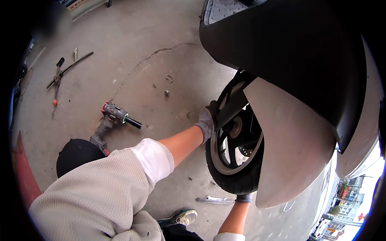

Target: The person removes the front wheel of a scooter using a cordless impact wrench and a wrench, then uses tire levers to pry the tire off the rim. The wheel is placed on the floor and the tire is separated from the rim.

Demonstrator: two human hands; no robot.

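My gloved left hand (206,122) grips the black fork leg (229,112) at the left side of the scooter's front wheel (229,180). My gloved right hand (243,198) is under the bottom of the tyre, its fingers mostly hidden by it. The white fairing (293,144) and black bodywork (281,40) hang over the wheel. A grey cordless impact wrench (114,114) with a black socket lies on the floor to the left. A flat metal bar (215,201) lies just left of my right hand.
A tool with crossed bars (58,76), a hook (169,78) and a small metal part (167,93) lie on the concrete floor (140,32). A black rounded object (78,154) sits beside my left arm, near a red object (26,164). A street shows at the right.
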